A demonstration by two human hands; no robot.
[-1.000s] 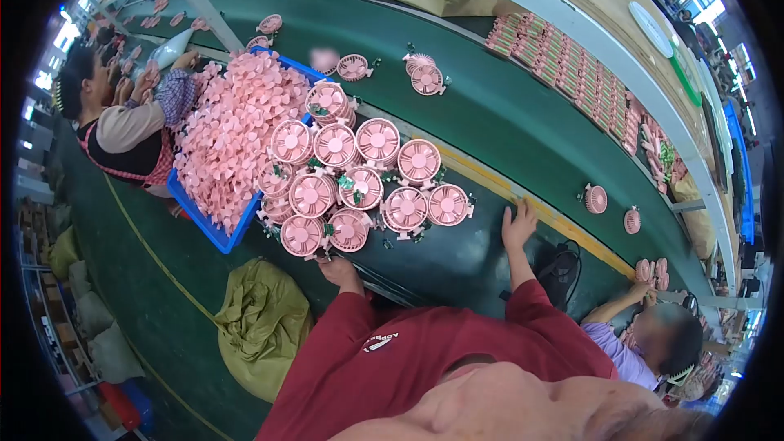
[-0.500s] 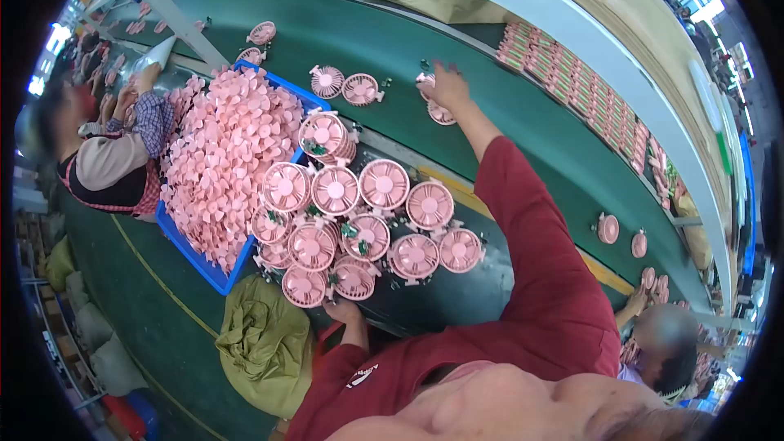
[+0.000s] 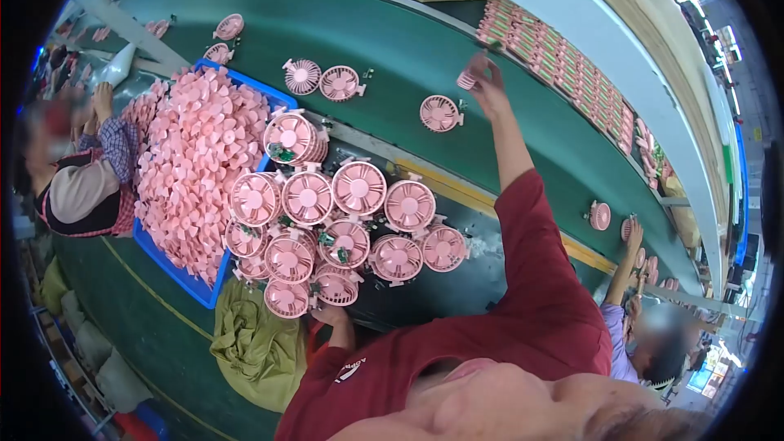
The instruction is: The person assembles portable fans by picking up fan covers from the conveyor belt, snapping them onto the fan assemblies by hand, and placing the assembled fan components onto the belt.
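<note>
Right fingers (image 3: 494, 75) clamped on fan (image 3: 467, 78), over belt (image 3: 392, 41); second fan (image 3: 439, 113) nearer person. Left fingers (image 3: 324, 311) beside stacked fans (image 3: 336, 284), partly hidden, grip unclear.

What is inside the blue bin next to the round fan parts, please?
Pink fan blades are heaped in the blue bin. The bin's floor and whatever lies beneath the top layer are covered, so they cannot be seen.

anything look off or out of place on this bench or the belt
Nothing looks clearly broken or spilled. The oddest sight is the pink blades, heaped above the rim of the blue bin, so some might slide off. Green pieces also stick out untidily among the clustered fan housings.
</note>
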